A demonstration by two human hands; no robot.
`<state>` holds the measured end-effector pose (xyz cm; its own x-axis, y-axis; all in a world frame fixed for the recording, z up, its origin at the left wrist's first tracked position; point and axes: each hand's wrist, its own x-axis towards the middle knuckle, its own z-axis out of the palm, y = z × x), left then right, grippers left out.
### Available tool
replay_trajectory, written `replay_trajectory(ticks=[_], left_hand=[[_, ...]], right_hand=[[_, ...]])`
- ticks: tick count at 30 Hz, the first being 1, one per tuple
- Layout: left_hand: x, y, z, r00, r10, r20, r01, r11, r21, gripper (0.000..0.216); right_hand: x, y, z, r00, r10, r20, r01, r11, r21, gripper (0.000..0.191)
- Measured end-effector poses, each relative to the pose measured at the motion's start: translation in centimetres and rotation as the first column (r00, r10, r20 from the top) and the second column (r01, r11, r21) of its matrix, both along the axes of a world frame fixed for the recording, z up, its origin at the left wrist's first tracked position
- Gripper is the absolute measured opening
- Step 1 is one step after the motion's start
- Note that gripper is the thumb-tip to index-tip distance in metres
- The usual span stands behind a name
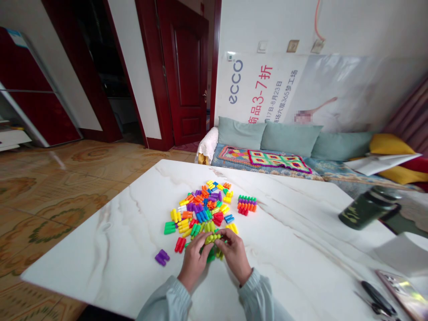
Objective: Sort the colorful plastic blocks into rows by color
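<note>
Left hand (194,261) and right hand (235,255) close together, both pinching yellow-green block cluster (214,238) between fingertips. Loose block pile (203,209) just beyond hands. Risk: uneven squeeze could pop pieces apart, scatter them into pile.

Blocks (203,209) are lying mid-desk (287,249), a built stack (247,204) sitting just right of them, a flask (368,207) lying far right, scissors (377,299) nearer.
</note>
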<state>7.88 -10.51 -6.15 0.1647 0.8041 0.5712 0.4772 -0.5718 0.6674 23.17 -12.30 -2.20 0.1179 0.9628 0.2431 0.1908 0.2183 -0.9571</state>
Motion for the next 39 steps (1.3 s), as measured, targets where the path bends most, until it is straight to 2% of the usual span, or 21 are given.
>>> replay_trajectory(ticks=[5,7,9,12,17,21,25,28,33,36,39], left_hand=[[0.0,0.0,0.0,1.0,0.005,0.003,-0.005,1.0,0.02,0.026],[0.0,0.0,-0.1,1.0,0.024,0.015,-0.025,0.999,0.024,0.025],[0.0,0.1,-0.3,0.999,0.031,0.016,-0.032,0.999,0.015,0.026],[0.1,0.2,-0.5,0.999,0.034,0.018,-0.033,0.999,-0.01,0.029],[0.1,0.2,-0.6,0.998,0.053,0.031,-0.051,0.998,-0.047,0.031],[0.2,0.1,-0.3,0.998,0.051,0.049,-0.049,0.997,-0.053,0.031],[0.2,0.1,-0.1,0.996,0.058,0.068,-0.053,0.996,-0.073,0.031],[0.2,0.0,0.0,0.995,0.072,0.063,-0.067,0.994,-0.085,0.032],[0.2,0.1,-0.1,0.993,0.113,0.047,-0.109,0.991,-0.078,0.035],[0.2,0.1,-0.2,0.989,0.137,0.045,-0.134,0.989,-0.065,0.037],[0.2,0.2,-0.3,0.989,0.138,0.054,-0.135,0.989,-0.06,0.038]], right_hand=[[1.9,0.5,0.3,0.985,-0.006,0.173,-0.002,0.999,0.047,0.018],[3.7,1.4,-0.1,0.946,-0.149,0.289,0.128,0.988,0.09,0.029],[5.7,2.7,-0.7,0.828,-0.356,0.433,0.328,0.934,0.141,0.035],[8.2,4.5,-1.6,0.735,-0.439,0.517,0.424,0.892,0.156,0.034],[9.6,5.9,-2.4,0.571,-0.343,0.746,0.396,0.911,0.115,0.03],[10.0,6.1,-2.4,0.56,-0.325,0.762,0.379,0.919,0.113,0.03],[10.1,6.0,-1.6,0.536,-0.339,0.773,0.392,0.911,0.128,0.035],[8.4,5.9,-0.4,0.526,-0.321,0.787,0.354,0.925,0.14,0.034],[2.7,6.6,1.4,0.522,-0.133,0.842,0.167,0.985,0.052,0.021],[0.1,7.7,1.8,0.477,-0.049,0.877,0.148,0.989,-0.025,0.024],[-0.9,8.4,1.8,0.435,-0.003,0.9,0.164,0.984,-0.076,0.025]])
